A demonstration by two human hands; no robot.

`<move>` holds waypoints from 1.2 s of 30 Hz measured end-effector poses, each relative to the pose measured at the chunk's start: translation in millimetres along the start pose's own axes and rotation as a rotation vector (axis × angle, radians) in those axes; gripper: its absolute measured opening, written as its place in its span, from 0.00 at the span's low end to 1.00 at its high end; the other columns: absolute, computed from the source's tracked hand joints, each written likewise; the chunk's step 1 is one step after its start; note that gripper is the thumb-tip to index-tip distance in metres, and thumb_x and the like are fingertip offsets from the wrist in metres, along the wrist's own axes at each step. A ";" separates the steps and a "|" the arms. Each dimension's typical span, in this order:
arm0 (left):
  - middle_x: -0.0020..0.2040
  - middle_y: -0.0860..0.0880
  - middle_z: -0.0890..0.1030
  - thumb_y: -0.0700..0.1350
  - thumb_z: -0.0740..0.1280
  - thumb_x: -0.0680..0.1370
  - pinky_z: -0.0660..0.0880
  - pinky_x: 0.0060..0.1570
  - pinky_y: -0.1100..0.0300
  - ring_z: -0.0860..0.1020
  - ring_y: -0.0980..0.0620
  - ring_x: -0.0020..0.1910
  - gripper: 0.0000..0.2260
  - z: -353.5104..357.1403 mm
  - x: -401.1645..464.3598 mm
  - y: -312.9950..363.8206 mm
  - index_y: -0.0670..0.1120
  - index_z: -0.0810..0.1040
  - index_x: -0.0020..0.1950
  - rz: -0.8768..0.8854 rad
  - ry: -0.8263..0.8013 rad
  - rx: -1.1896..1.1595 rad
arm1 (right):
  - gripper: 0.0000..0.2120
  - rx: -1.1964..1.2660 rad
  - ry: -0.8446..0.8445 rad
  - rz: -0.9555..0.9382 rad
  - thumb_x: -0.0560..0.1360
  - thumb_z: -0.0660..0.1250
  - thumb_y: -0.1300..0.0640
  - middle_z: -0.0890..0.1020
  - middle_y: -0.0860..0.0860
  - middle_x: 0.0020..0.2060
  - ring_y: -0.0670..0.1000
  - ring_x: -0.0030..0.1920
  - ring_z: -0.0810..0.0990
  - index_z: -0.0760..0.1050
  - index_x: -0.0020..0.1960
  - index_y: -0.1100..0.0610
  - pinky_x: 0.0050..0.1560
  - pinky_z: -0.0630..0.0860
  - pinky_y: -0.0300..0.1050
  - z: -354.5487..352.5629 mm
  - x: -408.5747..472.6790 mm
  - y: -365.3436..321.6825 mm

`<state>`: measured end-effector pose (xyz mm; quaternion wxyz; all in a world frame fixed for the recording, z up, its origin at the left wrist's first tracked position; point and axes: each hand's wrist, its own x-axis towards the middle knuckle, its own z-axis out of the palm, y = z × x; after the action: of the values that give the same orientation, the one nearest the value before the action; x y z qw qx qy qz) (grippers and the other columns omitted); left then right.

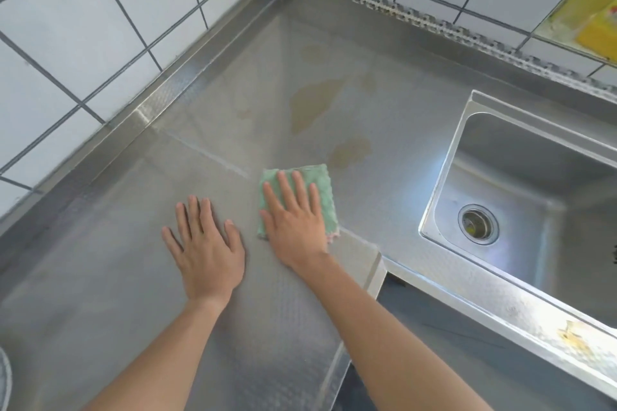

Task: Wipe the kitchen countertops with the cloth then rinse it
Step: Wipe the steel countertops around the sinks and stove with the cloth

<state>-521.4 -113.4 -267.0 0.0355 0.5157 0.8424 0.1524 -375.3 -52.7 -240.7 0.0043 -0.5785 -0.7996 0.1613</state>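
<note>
Two flat hands on a steel corner bench, the right one pressing a green cloth.

The right hand (295,220) lies palm down on the folded green cloth (320,190), its fingers (283,185) straight and spread, curled round nothing; the cloth sits near the bench's (100,277) inner front corner, its far edge showing past the fingertips; the left hand (207,250) rests flat on bare steel just beside it at 9 o'clock, fingers straight and slightly fanned, holding nothing; brownish stains (312,103) mark the bench at 12 o'clock from the cloth, the nearest patch just beyond its far edge; the sink (467,130) with its drain (478,224) lies at 3 o'clock; white tiles (83,43) line both walls; a yellow object (597,10) sits at the upper right edge, too blurred to name.
</note>
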 end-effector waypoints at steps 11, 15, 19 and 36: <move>0.80 0.40 0.68 0.44 0.64 0.83 0.56 0.78 0.32 0.60 0.37 0.82 0.21 -2.6 13.2 23.9 0.38 0.70 0.75 0.003 -0.042 -0.062 | 0.28 -0.094 -0.069 -0.047 0.85 0.44 0.38 0.48 0.45 0.83 0.51 0.82 0.40 0.49 0.83 0.44 0.82 0.45 0.57 -20.6 -100.2 138.3; 0.85 0.44 0.59 0.50 0.60 0.85 0.45 0.80 0.32 0.50 0.38 0.85 0.26 14.0 26.6 73.3 0.41 0.63 0.81 -0.135 -0.126 -0.114 | 0.29 -0.049 -0.016 0.214 0.85 0.44 0.40 0.45 0.48 0.83 0.52 0.82 0.39 0.48 0.83 0.46 0.81 0.40 0.54 -46.6 -46.8 178.4; 0.86 0.44 0.56 0.55 0.57 0.84 0.42 0.79 0.29 0.46 0.37 0.85 0.31 33.1 25.6 100.5 0.40 0.58 0.83 -0.241 -0.089 -0.048 | 0.28 0.011 -0.015 0.251 0.86 0.43 0.43 0.43 0.51 0.83 0.56 0.82 0.36 0.46 0.84 0.48 0.80 0.37 0.59 -46.1 14.0 145.0; 0.85 0.45 0.59 0.59 0.54 0.81 0.45 0.80 0.31 0.48 0.40 0.85 0.33 43.6 23.6 99.8 0.42 0.60 0.82 -0.270 0.003 0.020 | 0.28 -0.061 0.010 0.089 0.84 0.44 0.40 0.52 0.48 0.83 0.53 0.83 0.44 0.54 0.83 0.47 0.82 0.42 0.56 -76.4 49.7 254.1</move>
<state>-437.3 -41.0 -276.9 0.0492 0.3977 0.9056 0.1388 -142.3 83.5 -244.0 -0.0164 -0.6142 -0.7775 0.1339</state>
